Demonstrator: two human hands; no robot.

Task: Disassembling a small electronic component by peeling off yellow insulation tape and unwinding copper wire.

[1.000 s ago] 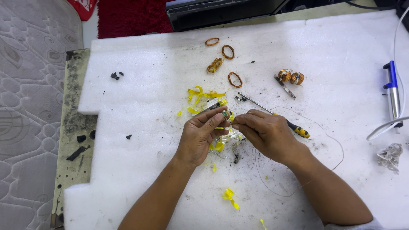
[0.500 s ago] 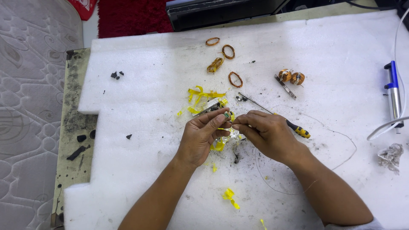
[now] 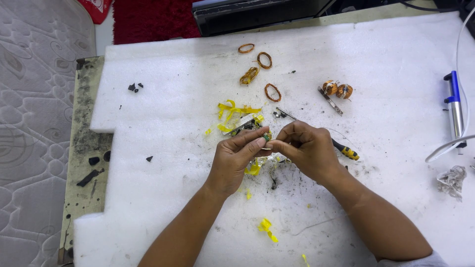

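My left hand and my right hand meet over the middle of a white foam sheet. Both pinch one small dark green part between fingertips, left from the left side, right from the right. Under and behind the hands lies a heap of yellow tape scraps with silvery bits. A screwdriver with a yellow-and-black handle lies under my right hand, its shaft pointing up-left.
Several copper wire rings lie at the back centre. Two wound orange coils sit beside a thin metal strip. A blue-and-silver tool with a white cord lies at the right edge. Crumpled foil is below it. Yellow scraps lie near me.
Both hands have stayed in place over the scrap heap; only the fingers have shifted slightly around the small part.
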